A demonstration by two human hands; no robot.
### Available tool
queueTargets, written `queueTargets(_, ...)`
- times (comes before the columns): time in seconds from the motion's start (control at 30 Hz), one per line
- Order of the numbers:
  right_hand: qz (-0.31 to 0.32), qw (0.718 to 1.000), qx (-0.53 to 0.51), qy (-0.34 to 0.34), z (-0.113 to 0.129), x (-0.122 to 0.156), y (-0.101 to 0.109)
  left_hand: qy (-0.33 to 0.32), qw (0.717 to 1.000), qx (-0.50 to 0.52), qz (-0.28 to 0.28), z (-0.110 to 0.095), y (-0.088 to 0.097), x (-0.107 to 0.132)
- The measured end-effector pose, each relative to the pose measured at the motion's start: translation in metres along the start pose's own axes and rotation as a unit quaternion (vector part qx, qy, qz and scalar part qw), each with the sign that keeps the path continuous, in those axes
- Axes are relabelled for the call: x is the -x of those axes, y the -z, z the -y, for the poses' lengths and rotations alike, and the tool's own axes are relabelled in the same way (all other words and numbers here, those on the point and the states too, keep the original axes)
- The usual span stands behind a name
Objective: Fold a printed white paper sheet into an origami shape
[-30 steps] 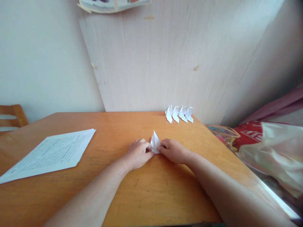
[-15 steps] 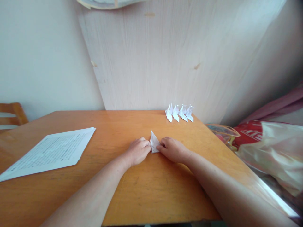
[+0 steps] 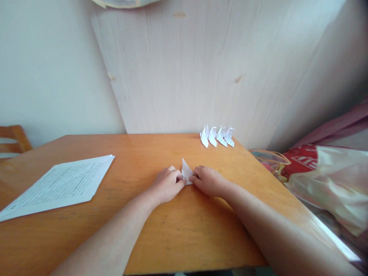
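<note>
A small folded piece of white paper (image 3: 186, 172) with some print on it stands at the middle of the table, its pointed tip upward. From the left, my left hand (image 3: 169, 184) pinches its lower left edge, the thumb lying across the front. My right hand (image 3: 209, 181) grips the lower right side between thumb and curled fingers. Both hands rest low over the wood and partly cover the paper's sides. Farther back on the right, several folded paper cranes (image 3: 212, 137) stand in a row.
A stack of printed paper sheets (image 3: 63, 184) lies on the left of the wooden table (image 3: 184, 237). Behind the table rises a pale board (image 3: 178, 76). A wooden chair (image 3: 17, 138) is at the far left. Bags (image 3: 330, 184) sit beyond the right edge.
My left thumb has moved slightly right, over the paper's lower front. The right hand keeps its grip almost unchanged. The view has shifted a little.
</note>
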State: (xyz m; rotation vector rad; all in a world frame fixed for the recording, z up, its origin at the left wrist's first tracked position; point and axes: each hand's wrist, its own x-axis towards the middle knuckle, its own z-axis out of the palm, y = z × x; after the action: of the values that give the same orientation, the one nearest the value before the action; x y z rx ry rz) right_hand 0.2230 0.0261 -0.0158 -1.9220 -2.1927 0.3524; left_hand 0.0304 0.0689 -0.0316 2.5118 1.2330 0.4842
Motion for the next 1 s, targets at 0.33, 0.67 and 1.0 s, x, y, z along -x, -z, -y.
queueTargets(0.33,0.000,1.000,0.007,-0.005,0.002,0.001,0.001,0.039,0.997,-0.059,-0.023,-0.008,-0.006,0.001)
queueTargets(0.67,-0.036,0.998,-0.058,-0.014,0.000,0.005,-0.002,0.028,0.997,0.019,-0.064,-0.004,-0.011,0.003)
queueTargets(1.0,-0.035,0.997,-0.075,0.001,-0.001,0.008,-0.001,-0.007,0.998,0.002,-0.063,-0.006,-0.011,0.008)
